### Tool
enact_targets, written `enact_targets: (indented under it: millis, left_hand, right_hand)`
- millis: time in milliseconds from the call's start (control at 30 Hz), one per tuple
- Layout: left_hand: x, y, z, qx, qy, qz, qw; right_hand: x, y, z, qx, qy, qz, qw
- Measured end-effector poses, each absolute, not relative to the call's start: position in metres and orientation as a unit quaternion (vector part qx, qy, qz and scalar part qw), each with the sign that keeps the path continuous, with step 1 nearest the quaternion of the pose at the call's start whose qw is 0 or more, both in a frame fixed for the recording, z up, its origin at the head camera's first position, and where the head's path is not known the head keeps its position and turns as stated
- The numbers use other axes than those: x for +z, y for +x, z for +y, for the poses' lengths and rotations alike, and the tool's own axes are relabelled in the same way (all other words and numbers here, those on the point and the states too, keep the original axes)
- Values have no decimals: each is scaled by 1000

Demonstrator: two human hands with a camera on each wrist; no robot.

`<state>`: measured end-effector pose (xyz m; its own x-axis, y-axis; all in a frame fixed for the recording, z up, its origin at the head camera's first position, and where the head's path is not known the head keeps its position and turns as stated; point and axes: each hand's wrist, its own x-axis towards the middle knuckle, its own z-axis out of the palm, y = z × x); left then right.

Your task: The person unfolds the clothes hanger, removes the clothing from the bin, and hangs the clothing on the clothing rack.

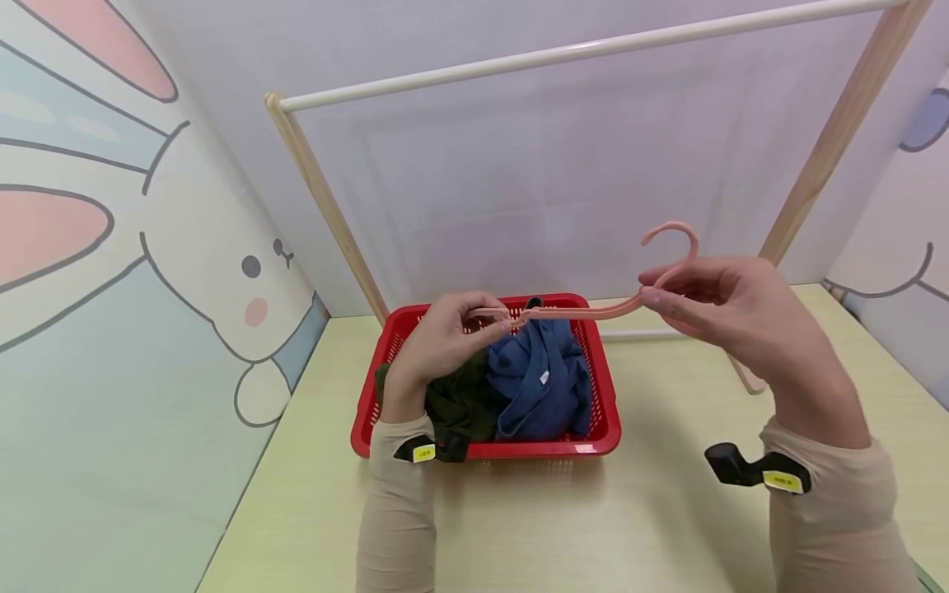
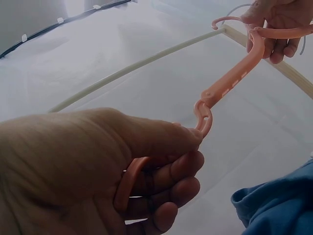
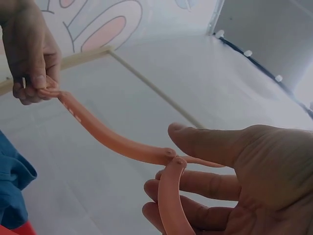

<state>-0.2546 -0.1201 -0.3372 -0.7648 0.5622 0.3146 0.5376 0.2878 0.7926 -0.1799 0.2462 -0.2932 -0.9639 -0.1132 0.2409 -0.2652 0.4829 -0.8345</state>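
Observation:
A pink folding clothes hanger [image 1: 586, 313] stretches between my two hands above a red basket [image 1: 504, 450]. My left hand [image 1: 443, 338] pinches its jointed end between thumb and fingers, and part of the pink plastic curves inside the palm in the left wrist view. My right hand [image 1: 749, 309] holds the hanger around its middle joint [image 3: 175, 159], with the hook [image 1: 676, 226] rising above the thumb. One hanger arm [image 3: 172, 200] bends down across the right fingers in the right wrist view. Blue cloth [image 1: 544, 379] and dark green cloth [image 1: 463, 399] lie in the basket below.
A rack with a white bar [image 1: 563, 54] and wooden posts [image 1: 326, 198] stands behind the basket on the pale wooden table [image 1: 549, 527]. Walls with rabbit drawings [image 1: 222, 272] flank both sides. A white lower rail [image 1: 641, 334] runs behind the basket.

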Motion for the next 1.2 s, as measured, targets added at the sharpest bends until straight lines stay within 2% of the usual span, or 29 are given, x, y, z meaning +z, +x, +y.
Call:
enact_targets:
  millis: [367,700,1200]
  left_hand:
    - [-338,-255,-117,487,342,804,12]
    - [-337,-255,-116,490,341,802,19]
    - [-338,-254,-117,511,339,790,20]
  right_hand:
    - [-297,-181,251,482,118,-865,76]
    - [-296,-180,249,466,118,-871,98]
    - [-296,-180,257,475,145,-863,93]
